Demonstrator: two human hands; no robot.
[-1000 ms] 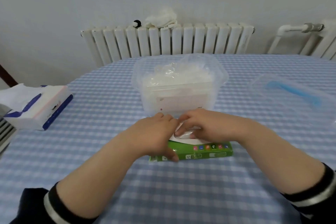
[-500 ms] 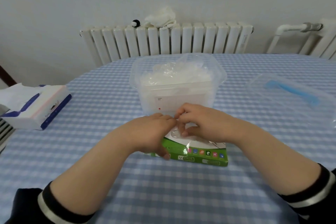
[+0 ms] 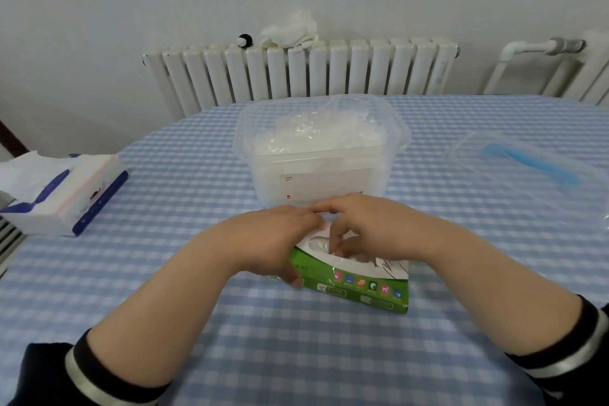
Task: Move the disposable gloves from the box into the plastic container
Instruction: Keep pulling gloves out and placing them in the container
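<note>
A green and white glove box (image 3: 359, 287) is tilted up toward me on the checked table, just in front of the clear plastic container (image 3: 316, 175). The container holds a heap of clear disposable gloves (image 3: 316, 132). My left hand (image 3: 273, 241) grips the box's left end, thumb down its front. My right hand (image 3: 369, 227) has its fingers curled into the opening on top of the box, pinching the clear gloves (image 3: 318, 243) that show there.
The container's clear lid with a blue handle (image 3: 527, 161) lies at the right. A tissue pack (image 3: 62, 191) sits at the left table edge. A white radiator (image 3: 296, 72) with a cloth on it stands behind the table.
The box has been tipped up from lying flat, so its top now faces me. My right hand's fingers have dug deeper into the opening. The left hand kept its grip on the box.
</note>
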